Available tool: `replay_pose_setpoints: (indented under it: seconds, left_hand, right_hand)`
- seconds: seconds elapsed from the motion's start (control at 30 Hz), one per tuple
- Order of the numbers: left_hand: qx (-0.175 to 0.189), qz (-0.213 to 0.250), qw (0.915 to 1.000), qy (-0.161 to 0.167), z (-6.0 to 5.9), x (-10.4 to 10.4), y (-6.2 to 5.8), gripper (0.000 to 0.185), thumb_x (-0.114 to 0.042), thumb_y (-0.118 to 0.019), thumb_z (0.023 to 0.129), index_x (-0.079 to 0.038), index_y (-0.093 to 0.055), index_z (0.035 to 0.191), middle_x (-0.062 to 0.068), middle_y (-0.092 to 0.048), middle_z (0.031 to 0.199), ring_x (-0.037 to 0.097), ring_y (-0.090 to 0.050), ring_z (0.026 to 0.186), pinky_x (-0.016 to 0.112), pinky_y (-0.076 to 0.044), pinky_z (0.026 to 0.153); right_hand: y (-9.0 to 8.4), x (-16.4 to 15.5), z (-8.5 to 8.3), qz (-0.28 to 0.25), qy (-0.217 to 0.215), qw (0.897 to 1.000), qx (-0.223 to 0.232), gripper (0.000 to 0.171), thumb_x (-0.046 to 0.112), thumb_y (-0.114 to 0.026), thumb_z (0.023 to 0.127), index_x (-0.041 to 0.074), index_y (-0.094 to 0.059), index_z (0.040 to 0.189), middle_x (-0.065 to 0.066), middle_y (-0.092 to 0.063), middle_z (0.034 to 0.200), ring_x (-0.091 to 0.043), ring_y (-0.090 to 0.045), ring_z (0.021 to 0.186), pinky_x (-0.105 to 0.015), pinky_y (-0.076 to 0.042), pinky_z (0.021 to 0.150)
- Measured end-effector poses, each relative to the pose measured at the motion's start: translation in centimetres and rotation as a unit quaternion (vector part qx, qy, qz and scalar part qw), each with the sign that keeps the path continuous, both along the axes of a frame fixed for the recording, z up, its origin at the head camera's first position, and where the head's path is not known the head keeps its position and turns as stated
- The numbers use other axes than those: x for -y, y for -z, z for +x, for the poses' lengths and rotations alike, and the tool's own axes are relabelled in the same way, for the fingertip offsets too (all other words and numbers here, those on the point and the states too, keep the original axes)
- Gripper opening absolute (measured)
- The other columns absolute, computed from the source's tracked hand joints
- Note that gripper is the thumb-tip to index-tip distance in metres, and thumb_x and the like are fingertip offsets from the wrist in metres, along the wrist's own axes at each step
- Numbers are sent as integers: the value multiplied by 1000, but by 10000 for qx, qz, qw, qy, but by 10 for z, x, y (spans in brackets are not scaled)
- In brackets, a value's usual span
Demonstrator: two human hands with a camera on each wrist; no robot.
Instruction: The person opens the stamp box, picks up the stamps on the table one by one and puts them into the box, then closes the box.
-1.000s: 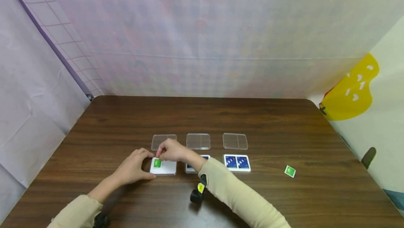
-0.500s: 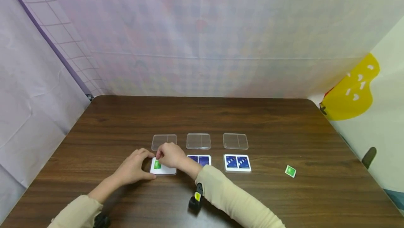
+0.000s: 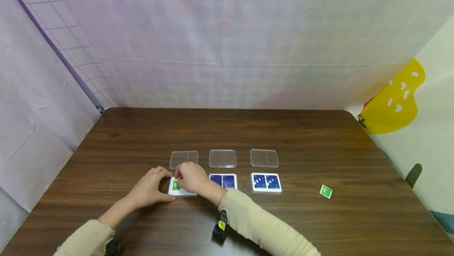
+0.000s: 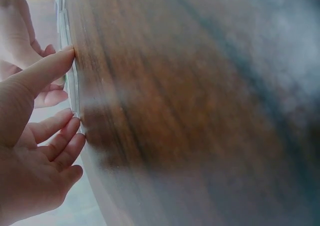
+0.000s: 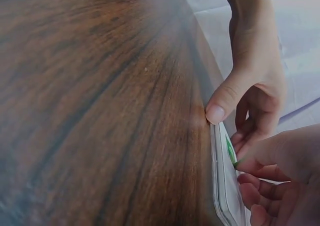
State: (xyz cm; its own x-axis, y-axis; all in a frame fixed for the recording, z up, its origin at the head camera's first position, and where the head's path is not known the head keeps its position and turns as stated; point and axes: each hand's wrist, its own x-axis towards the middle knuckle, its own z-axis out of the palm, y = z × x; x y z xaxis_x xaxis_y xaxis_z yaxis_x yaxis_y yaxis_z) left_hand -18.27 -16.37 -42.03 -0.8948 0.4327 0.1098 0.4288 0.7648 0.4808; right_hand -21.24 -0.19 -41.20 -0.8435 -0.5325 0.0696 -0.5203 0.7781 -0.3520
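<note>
My left hand [image 3: 150, 188] holds a flat white case [image 3: 182, 193] at its left end, with the thumb at the near corner and fingertips at the far one. In the head view, a small square card [image 3: 175, 186] with a green picture lies on the left half of the case. My right hand [image 3: 193, 177] reaches over the case, covering much of its right half. In the right wrist view, its thumb and forefinger pinch the green card [image 5: 230, 150] by one edge. Seen from the left wrist, the left thumb [image 4: 52, 68] presses against the case's clear rim.
Two more white cases, the middle one [image 3: 222, 181] and the right one [image 3: 266, 182], each bear two blue cards. Behind the cases lie clear lids [image 3: 222, 158] in a row. Another green card [image 3: 326, 191] lies alone at the right on the brown table [image 3: 283, 130].
My right hand has shifted slightly toward me, its fingers staying at the green card. The middle case's blue cards show more now. My left hand has stayed in place.
</note>
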Motion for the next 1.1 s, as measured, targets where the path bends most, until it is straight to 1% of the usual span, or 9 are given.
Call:
replay_pose_setpoints:
  seconds: [0.13, 0.27, 0.37, 0.47, 0.6, 0.73, 0.93, 1.0, 1.1]
  left_hand:
    - [66, -9, 10000, -9, 0, 0, 0, 56, -28, -83, 59, -2, -62, 104, 7, -58, 102, 29, -52, 100, 48, -44, 85]
    - [101, -24, 9999, -28, 0, 1, 0, 56, -27, -83, 59, -2, -61, 104, 7, -58, 102, 29, -52, 100, 49, -44, 85]
    - [50, -51, 10000, -37, 0, 1, 0, 56, -28, -83, 59, -2, -61, 104, 8, -58, 102, 29, -52, 100, 48, -44, 85]
    - [2, -81, 10000, -54, 1, 1, 1, 57, -28, -83, 59, -2, -61, 104, 8, -58, 102, 29, -52, 100, 48, -44, 85]
    - [-17, -135, 9999, -62, 2, 2, 1, 58, -29, -83, 59, -2, -61, 105, 9, -58, 103, 30, -52, 101, 49, -44, 86]
    - [-32, -137, 9999, -47, 4, 3, 1, 58, -30, -83, 59, -2, -61, 105, 9, -58, 104, 30, -52, 101, 49, -43, 87]
    - [-11, -140, 9999, -32, 5, 3, 2, 59, -30, -82, 59, -2, -60, 106, 9, -58, 104, 30, -52, 101, 48, -44, 87]
    - [13, -124, 9999, -50, 5, 3, 2, 59, -30, -82, 59, -2, -60, 106, 9, -58, 104, 30, -52, 101, 48, -43, 87]
    - [33, -106, 9999, -82, 5, 2, 2, 59, -30, -83, 59, -2, -60, 106, 9, -58, 104, 29, -52, 101, 48, -43, 87]
  right_hand:
    - [-2, -1, -1, -80, -63, 9999, -12, 11, 10, -66, 70, 16, -68, 79, 6, -62, 75, -6, -54, 67, -15, -41, 57]
    - [-10, -8, 0, -386, -183, 9991, 50, 10, 10, -65, 71, 14, -68, 80, 5, -63, 74, -4, -52, 64, -14, -39, 55]
    - [-20, -20, 2, -677, -269, 9972, 171, 10, 8, -65, 72, 11, -68, 80, 3, -63, 72, -4, -51, 61, -14, -39, 55]
    - [-28, -40, 4, -983, -343, 9941, 305, 8, 7, -64, 72, 9, -67, 80, 2, -64, 72, -4, -53, 63, -14, -42, 58]
    - [-36, -78, 6, -1363, -401, 9884, 534, 8, 5, -64, 74, 5, -66, 82, 0, -63, 73, -6, -54, 64, -16, -45, 59]
    - [-43, -124, 10, -1504, -230, 9868, 553, 8, 4, -63, 75, 2, -66, 82, 0, -63, 72, -6, -54, 63, -16, -46, 59]
    - [-48, -200, 20, -1315, 267, 9906, 265, 6, 3, -63, 75, 2, -65, 81, 2, -61, 70, -6, -53, 62, -19, -46, 57]
    - [-50, -225, 24, -1255, 505, 9904, 277, 6, 3, -63, 76, 1, -65, 81, 2, -61, 70, -5, -53, 62, -20, -46, 57]
    - [-53, -261, 33, -1241, 927, 9873, 362, 6, 6, -64, 78, 2, -66, 83, 2, -62, 71, -5, -53, 64, -21, -45, 56]
